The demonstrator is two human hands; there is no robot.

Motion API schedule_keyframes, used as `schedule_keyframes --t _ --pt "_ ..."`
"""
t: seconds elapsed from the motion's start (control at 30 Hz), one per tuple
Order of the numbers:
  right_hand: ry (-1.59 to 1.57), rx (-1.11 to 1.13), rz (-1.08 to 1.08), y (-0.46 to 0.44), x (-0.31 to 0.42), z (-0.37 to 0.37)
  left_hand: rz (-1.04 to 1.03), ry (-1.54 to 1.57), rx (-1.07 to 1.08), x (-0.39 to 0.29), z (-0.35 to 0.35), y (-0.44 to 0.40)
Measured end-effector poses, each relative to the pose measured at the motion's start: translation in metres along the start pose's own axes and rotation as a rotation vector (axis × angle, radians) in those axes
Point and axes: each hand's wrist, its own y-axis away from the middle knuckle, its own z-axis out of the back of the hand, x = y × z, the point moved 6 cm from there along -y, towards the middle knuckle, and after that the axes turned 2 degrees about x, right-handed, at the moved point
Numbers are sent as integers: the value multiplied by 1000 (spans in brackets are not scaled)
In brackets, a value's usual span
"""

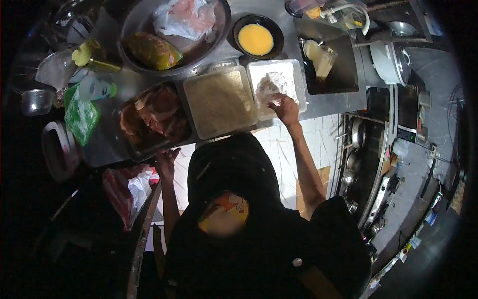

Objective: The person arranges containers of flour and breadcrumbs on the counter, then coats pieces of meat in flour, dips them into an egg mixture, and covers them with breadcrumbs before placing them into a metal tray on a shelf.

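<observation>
While the right hand (285, 108) dips over the near side of a translucent rectangular tub of white powder (300, 82), its fingers are drawn close together at a pale brownish, powder-dusted lump (266, 85) in the tub; whether they grip it, I cannot tell. The left hand (167, 160), fingers loosely curled, is just beside the near edge of a dark rectangular tray of reddish-brown raw meat (158, 110); whether it touches the rim is unclear. Between tray and tub, a square container of fine beige crumbs (221, 102) leaves little room sideways and reaches the near edge of the grey metal tabletop (343, 102). A metal strip runs before the recessed sink (343, 65) at right. Behind, a round black bowl (279, 37) holds yellow liquid (256, 40), and a wide metal basin (225, 20) holds a whitish plastic bag (184, 19) and a yellow-green packet (154, 51).
</observation>
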Motion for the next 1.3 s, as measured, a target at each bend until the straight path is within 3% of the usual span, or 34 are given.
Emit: schedule_keyframes --t 0.13,0.27,0.33,0.37,0.43,0.57,0.63,0.7,0.77,0.8,0.83,0.9,0.93,0.97,1.0,1.07,1.1,1.17,1.3 --pt "-256 -9 -147 -36 -2 4 46 27 -18 -1 -3 6" --pt "-215 -71 25 -76 -28 -65 59 178 36 -1 -9 6" --pt "46 2 -30 -89 -25 -83 71 58 -9 -6 -18 7" --pt "-29 140 -204 -101 -36 -89 78 -52 -53 -8 -21 8" --pt "-178 265 -210 -96 -23 -59 56 -69 -51 -11 -28 9" --pt "-134 187 -105 -66 -9 -69 -29 -94 -15 -14 -45 16" --pt "-355 288 -177 -61 4 -50 -20 -38 66 -13 -37 17" --pt "-577 54 35 -32 -3 -74 24 20 147 -10 -47 11" --pt "-170 367 -132 -24 2 -91 -6 -114 4 -14 -57 15" --pt "-460 206 -48 -23 4 -74 -16 -158 -44 -15 -59 16" --pt "-655 221 -119 -25 4 -56 -1 -99 -57 -15 -57 15" --pt "-491 249 -283 -35 -22 -44 18 -43 -72 -15 -53 16" --pt "-404 151 -162 -34 -59 -83 31 -49 -90 -14 -54 14" --pt "-402 149 -168 -33 -96 -115 46 -55 -110 -12 -52 13" --pt "-642 111 -143 -37 -122 -139 45 -53 -111 -12 -47 13" --pt "-558 180 -347 -47 -78 -72 54 -87 3 -11 -29 9" --pt "-558 185 -346 -48 -76 -75 57 -100 39 -9 -19 7" --pt "-243 156 -248 -53 -73 -75 84 101 229 -5 -20 0" --pt "-580 175 -421 -51 -57 -40 57 114 233 -6 -34 8"
